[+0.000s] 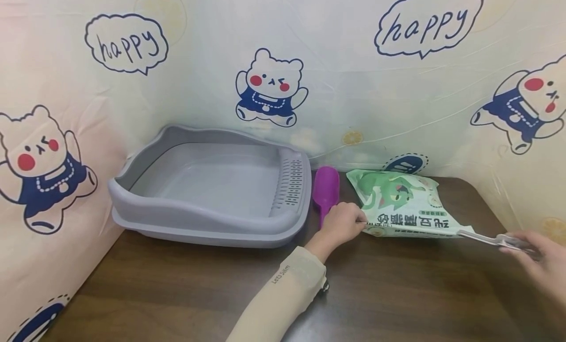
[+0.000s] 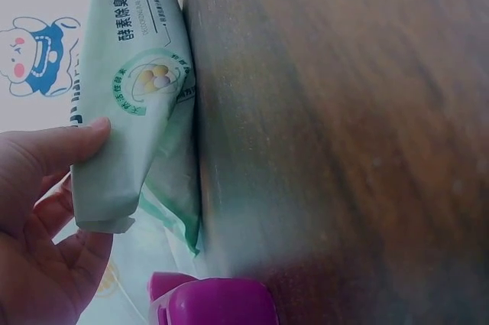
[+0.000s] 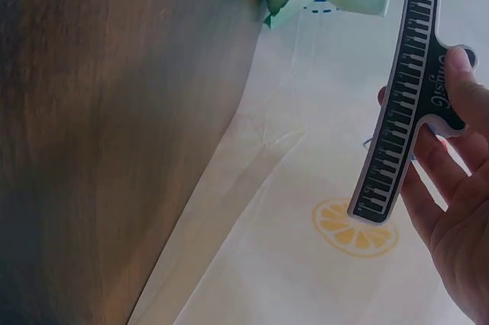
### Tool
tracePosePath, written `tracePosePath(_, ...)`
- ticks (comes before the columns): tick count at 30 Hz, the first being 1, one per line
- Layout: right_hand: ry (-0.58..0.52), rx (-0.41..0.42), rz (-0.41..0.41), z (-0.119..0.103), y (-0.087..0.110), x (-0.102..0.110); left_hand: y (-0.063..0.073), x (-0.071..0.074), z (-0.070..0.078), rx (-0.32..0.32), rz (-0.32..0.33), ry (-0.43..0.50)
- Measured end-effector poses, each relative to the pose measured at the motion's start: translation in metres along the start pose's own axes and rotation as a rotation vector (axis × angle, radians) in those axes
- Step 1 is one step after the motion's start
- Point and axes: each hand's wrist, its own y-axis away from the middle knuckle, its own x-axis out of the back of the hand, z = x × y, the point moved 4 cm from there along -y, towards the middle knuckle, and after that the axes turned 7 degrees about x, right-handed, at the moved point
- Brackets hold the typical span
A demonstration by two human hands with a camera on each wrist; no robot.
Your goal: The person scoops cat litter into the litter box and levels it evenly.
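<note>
A light green bag of cat litter (image 1: 398, 199), printed with a green cat, lies on the table. My left hand (image 1: 342, 224) pinches the folded near-left end of the bag, thumb (image 2: 95, 135) on the printed side and fingers behind. In my right hand (image 1: 537, 258) is a long clip (image 3: 401, 95) with a piano-key print, gripped by its handles between thumb and fingers. The clip's far end lies right at the bag's near-right corner in the head view. Just left of the bag, a purple scoop (image 1: 327, 185) lies with its handle partly behind my left hand.
A grey litter box (image 1: 212, 229) with a slotted ledge (image 1: 289, 182) on its right side stands on the left of the brown wooden table (image 1: 185, 288). Cloth (image 1: 336, 96) printed with bears and "happy" bubbles hangs around the back and sides.
</note>
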Motion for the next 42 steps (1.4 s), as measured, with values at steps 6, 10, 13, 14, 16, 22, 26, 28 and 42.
tracePosePath(6, 0.102, -0.103, -0.122, -0.006, -0.004, -0.007, -0.001, 0.0, 0.0, 0.013, -0.002, 0.004)
tracePosePath(10, 0.169, -0.21, -0.254, -0.008, -0.006, -0.015, -0.001, -0.001, 0.0, 0.028, 0.0, 0.004)
tracePosePath(13, 0.162, -0.235, -0.324, -0.009, -0.005, -0.022, 0.0, -0.003, 0.0, 0.033, -0.002, 0.007)
tracePosePath(14, 0.159, -0.238, -0.344, -0.009, -0.004, -0.024, 0.0, -0.003, 0.0, 0.033, -0.004, 0.008)
tracePosePath(16, 0.132, -0.238, -0.38, -0.007, -0.002, -0.027, 0.0, -0.004, 0.001, 0.031, -0.002, 0.003)
tracePosePath(22, 0.076, -0.2, -0.453, 0.006, 0.006, -0.03, 0.0, -0.003, 0.001, 0.04, 0.003, -0.009)
tracePosePath(26, 0.087, -0.176, -0.464, 0.017, 0.012, -0.026, 0.0, -0.002, 0.001, 0.043, -0.003, -0.012)
tracePosePath(28, 0.082, -0.184, -0.483, 0.022, 0.016, -0.024, 0.0, -0.002, 0.001, 0.044, -0.006, -0.01)
tracePosePath(42, 0.091, -0.283, -0.584, 0.05, 0.032, -0.018, 0.0, -0.002, 0.001, 0.048, -0.011, -0.002)
